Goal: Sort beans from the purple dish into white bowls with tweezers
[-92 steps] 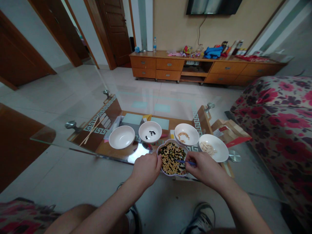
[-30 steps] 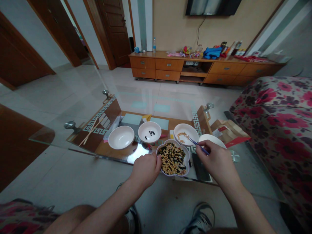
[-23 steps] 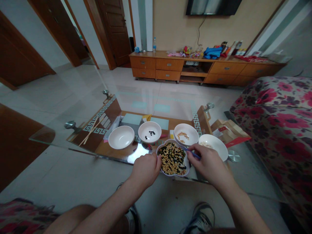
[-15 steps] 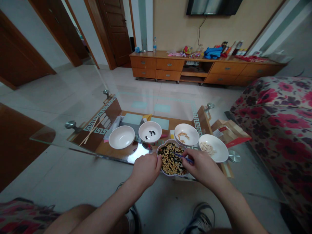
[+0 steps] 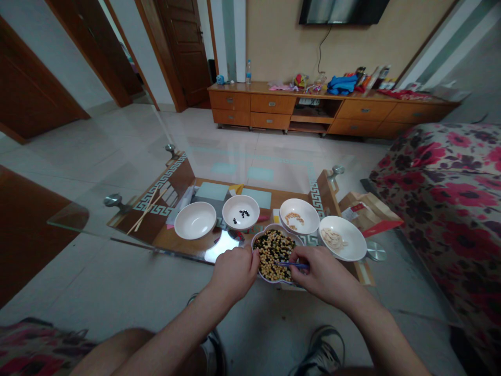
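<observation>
A lobed white bowl of mixed beans (image 5: 274,253) sits at the near edge of a glass table (image 5: 129,172). My left hand (image 5: 234,272) is closed against the bowl's left rim. My right hand (image 5: 323,277) pinches blue tweezers (image 5: 291,265) whose tips lie over the beans. Behind stand an empty white bowl (image 5: 195,220), a bowl with a few black beans (image 5: 241,212), a bowl with tan beans (image 5: 299,215) and a bowl with pale seeds (image 5: 342,237).
Wooden chopsticks (image 5: 148,209) lie on the shelf under the glass at left. A cardboard box (image 5: 366,213) sits right of the table, beside a floral sofa (image 5: 450,209). A long wooden cabinet (image 5: 324,107) lines the far wall.
My right hand brought the tweezers back from the tan-bean bowl to the mixed bowl, then lower and leftwards over the beans. My left hand stayed on the rim.
</observation>
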### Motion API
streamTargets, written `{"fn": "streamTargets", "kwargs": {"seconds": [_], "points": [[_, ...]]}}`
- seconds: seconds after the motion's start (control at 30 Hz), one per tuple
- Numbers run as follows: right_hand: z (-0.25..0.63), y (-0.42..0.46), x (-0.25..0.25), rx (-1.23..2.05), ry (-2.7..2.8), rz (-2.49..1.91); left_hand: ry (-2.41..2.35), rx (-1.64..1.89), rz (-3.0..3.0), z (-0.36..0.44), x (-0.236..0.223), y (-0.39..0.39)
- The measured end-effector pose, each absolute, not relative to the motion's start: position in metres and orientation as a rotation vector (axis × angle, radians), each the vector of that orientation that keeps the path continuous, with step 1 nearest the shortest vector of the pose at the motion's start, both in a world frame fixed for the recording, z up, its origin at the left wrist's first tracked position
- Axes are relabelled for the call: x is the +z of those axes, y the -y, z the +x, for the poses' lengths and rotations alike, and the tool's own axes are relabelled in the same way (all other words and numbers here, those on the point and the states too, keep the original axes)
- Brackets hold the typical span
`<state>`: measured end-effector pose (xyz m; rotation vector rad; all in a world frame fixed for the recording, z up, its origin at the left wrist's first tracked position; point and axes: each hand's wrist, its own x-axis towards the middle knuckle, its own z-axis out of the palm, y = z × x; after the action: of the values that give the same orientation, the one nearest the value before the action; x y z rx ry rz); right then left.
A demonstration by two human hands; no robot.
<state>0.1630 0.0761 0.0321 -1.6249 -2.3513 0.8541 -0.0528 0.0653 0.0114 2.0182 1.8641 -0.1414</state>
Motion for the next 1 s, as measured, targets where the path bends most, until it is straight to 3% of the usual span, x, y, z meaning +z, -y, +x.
{"fn": "streamTargets", "kwargs": {"seconds": [1.0], "points": [[0.1632, -0.0766, 0.0318, 0.903, 2.374, -1.615, -1.867, -0.111, 2.049, -0.054, 0.0094, -0.0642]]}}
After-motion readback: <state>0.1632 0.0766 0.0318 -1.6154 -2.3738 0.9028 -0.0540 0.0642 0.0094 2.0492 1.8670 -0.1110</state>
